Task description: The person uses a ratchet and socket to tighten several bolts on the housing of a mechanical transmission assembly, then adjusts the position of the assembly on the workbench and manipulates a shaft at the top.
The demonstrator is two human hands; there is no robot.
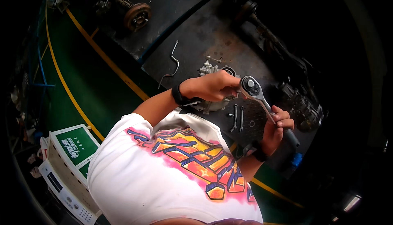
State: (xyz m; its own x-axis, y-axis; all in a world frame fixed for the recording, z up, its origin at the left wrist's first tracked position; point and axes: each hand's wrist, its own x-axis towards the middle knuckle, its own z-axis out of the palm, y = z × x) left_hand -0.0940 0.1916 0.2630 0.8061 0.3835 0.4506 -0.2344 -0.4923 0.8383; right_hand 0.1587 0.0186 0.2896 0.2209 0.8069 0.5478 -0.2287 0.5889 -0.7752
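My left hand [215,85] is closed at the head of a ratchet wrench [251,85], its fingertips partly hidden behind that head. My right hand [278,124] grips the wrench's handle, which slants down to the right. Beneath my left hand lies a cast metal housing [206,69] with a round bore, on a dark metal worktop [241,61]. Two spanners [242,118], a small bolt [230,114] and a ring [252,124] lie just below the wrench. A bent metal pipe [177,63] rests left of the housing.
A rusty hub assembly [137,17] sits at upper left. Dark axle parts [266,34] and a gearbox-like unit [307,114] line the right side. A green floor [82,81] with yellow lines runs along the left, with a white appliance [67,188] at lower left.
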